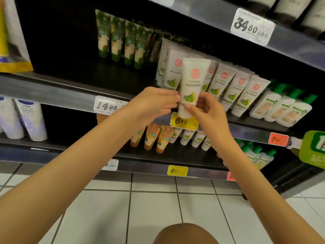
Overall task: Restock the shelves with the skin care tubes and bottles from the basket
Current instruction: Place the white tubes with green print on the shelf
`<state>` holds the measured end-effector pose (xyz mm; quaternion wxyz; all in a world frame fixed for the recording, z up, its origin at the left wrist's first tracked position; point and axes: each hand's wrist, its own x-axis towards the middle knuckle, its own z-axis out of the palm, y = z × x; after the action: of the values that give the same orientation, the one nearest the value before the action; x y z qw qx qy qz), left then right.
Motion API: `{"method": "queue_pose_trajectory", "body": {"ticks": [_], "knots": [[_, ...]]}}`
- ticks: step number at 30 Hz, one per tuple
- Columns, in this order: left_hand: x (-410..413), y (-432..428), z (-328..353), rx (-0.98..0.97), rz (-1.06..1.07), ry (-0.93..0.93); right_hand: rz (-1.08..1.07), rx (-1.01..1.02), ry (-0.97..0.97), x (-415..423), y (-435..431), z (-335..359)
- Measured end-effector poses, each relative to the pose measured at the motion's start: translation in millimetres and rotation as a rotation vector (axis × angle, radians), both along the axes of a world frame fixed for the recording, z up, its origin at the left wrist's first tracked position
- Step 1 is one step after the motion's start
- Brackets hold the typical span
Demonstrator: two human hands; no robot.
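Note:
A white tube (192,81) with a red round logo and a green leaf print stands cap-down in front of the middle shelf (52,92). Both hands hold it: my left hand (154,104) pinches its left side, and my right hand (205,108) grips its lower right side with the thumb across the front. Behind it, a row of matching white tubes (235,87) leans on the same shelf. The basket is out of view.
Dark green tubes (121,39) stand further back on the left of the shelf; flat green-capped bottles (279,108) lie to the right. The lower shelf holds orange tubes (154,138), small white tubes and purple-white tubes (22,118). A green hanging sign (314,148) juts out at right. A white tiled floor lies below.

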<state>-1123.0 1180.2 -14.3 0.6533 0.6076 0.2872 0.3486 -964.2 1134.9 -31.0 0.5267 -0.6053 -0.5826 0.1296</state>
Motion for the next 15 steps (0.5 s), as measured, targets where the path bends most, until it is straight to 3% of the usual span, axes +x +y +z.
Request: {"method": "queue_pose_trajectory", "body": {"ticks": [5,10,15], "knots": [[-7.5,3.5,11.4,-0.002,0.017,-0.012,-0.325,0.063,0.011,50.0,14.1,4.4],[-4.7,2.3,8.8,-0.043,0.006,-0.02,-0.318,-0.087,-0.196,65.9,32.7,-5.5],[-0.4,1.3,3.4,-0.073,0.012,0.003,-0.325,-0.094,-0.163,64.3,40.4,-6.6]]}}
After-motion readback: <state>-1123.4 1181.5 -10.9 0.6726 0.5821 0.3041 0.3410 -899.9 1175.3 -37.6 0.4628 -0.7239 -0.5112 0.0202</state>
